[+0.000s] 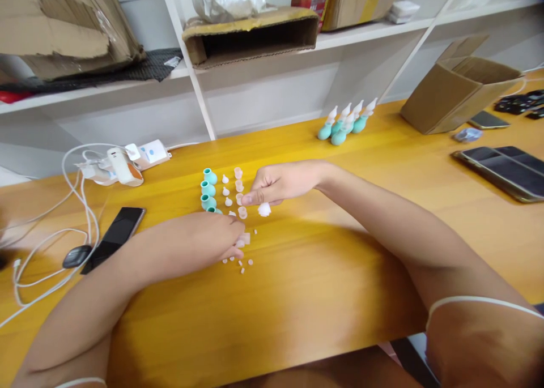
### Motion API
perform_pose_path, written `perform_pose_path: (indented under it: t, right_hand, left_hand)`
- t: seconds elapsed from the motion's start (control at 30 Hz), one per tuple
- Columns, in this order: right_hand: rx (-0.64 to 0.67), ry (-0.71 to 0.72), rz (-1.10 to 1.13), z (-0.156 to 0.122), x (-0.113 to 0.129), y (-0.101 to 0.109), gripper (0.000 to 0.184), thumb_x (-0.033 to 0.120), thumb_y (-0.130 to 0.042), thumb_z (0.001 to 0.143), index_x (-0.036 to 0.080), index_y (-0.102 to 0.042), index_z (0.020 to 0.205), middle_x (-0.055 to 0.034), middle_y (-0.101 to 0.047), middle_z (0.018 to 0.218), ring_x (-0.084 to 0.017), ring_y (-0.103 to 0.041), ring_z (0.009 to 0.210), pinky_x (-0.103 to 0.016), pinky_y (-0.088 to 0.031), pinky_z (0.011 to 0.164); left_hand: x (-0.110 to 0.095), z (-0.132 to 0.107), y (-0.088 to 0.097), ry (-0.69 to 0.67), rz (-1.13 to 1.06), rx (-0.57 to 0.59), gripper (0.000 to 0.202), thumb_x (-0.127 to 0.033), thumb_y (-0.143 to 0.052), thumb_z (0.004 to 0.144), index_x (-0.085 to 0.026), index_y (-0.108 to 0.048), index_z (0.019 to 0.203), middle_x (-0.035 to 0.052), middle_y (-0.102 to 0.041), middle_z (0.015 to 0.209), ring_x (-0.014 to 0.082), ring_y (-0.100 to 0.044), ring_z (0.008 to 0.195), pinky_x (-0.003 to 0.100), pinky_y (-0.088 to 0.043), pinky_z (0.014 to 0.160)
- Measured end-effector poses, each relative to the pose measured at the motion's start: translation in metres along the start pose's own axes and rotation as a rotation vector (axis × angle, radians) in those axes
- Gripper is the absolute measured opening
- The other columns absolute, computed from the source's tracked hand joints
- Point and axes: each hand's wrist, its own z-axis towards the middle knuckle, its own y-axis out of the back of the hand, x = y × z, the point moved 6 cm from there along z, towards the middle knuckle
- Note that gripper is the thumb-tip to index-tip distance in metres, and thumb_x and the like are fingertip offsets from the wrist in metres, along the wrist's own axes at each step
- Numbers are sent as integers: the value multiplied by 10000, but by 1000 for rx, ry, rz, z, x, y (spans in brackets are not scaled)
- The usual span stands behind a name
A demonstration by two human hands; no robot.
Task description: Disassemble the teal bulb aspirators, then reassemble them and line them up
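Note:
Closed, my right hand [276, 184] hovers over the row of parts, its thumb tip beside a clear cup-shaped piece [242, 212]. A small white piece [264, 209] shows just under its curled fingers; whether it is held or lies on the table I cannot tell. My left hand [233, 235] has its fingers closed around a small clear piece [244, 239] low over the table. Teal rubber bulbs [208, 188] stand in a column left of the hands, the nearest partly hidden by my left hand. White nozzle tips [225, 191] form a second column. Tiny clear bits [241, 270] lie nearby.
Several assembled teal bulbs with white tips [338, 136] stand at the back. An open carton [459, 88] and a tablet [505, 170] are on the right. Left lie a phone [114, 235], a mouse [76, 256], white cables and a power strip [153, 153]. Shelves with boxes rise behind.

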Motion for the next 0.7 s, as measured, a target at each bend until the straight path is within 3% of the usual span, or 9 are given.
perform_pose_path:
  t: [0.17,0.3,0.47,0.57,0.7]
  right_hand:
    - [-9,-96,-128,5,-8,-2,627,626,-561,1112,153,-632,706,56,-434,632,-86,-360,636,-241,-345,636]
    - [11,-157,-227,7,-14,-5,563,559,-561,1127,142,-736,791,23,-580,716,-100,-444,676,-252,-375,679]
    - [9,-163,-286,7,-13,-4,548,531,-559,1136,147,-735,786,38,-535,677,-94,-401,642,-252,-344,668]
    - [-37,-135,-263,6,-10,0,559,531,-553,1132,150,-730,763,24,-572,689,-104,-425,671,-254,-370,691]
    - [-224,-11,-209,8,-1,9,607,576,-545,1127,158,-644,698,32,-538,667,-96,-406,656,-243,-352,652]
  left_hand:
    - [12,22,-22,87,130,18,214,-153,-690,1038,-161,-696,824,13,-714,781,159,-617,661,272,-366,623]
    - [11,32,-38,62,160,140,247,-87,-698,991,-165,-656,759,-9,-676,717,133,-561,637,257,-329,608]
    - [13,38,-44,81,103,178,236,-119,-748,975,-165,-647,767,-12,-703,775,135,-616,697,244,-375,644]
    - [17,33,-37,98,24,151,194,-148,-812,942,-167,-662,819,-11,-723,822,155,-675,760,238,-415,680]
    - [19,12,-4,19,-46,8,74,-159,-721,1024,-187,-705,957,-14,-751,937,154,-696,836,228,-433,735]
